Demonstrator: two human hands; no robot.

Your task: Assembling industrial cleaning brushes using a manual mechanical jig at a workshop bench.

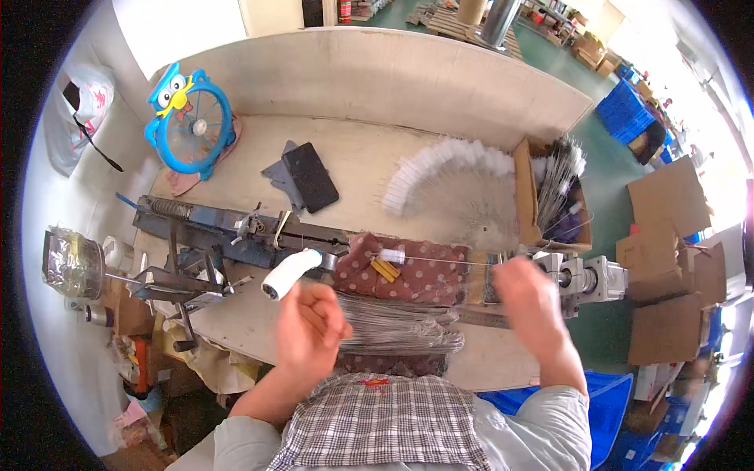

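White-tufted wire [390,256] at centre, lying across a brown dotted cloth [440,284] on the workbench [357,161], its tuft to the left and its bare shaft running right toward the metal spindle unit [585,277]. Right hand [528,292], blurred, beside the shaft's far end; whether its fingers grip the wire cannot be told. Left hand [308,330] half-curled with a loose gap between thumb and fingers, nothing visible in it, just below a white tube [290,275]; contact between the two cannot be made out. One piece thus appears to be in hand. Behind it, a broad fan of white-tufted wires [452,161] probably represents pieces already done, while the bundle of bare wires [400,326] in front of the cloth seems to be what is left; the count of either is too fine to read. Beside the tuft lie yellow sticks [385,269]. To the left extends a long dark metal fixture [236,233]; behind it are a black phone [310,177] and a blue cartoon-faced fan [193,129]. At right, a cardboard box [525,188] holds more wires. The bare bundle, lying between the person and the cloth, is the likeliest obstacle, since its ends could snag a sleeve.
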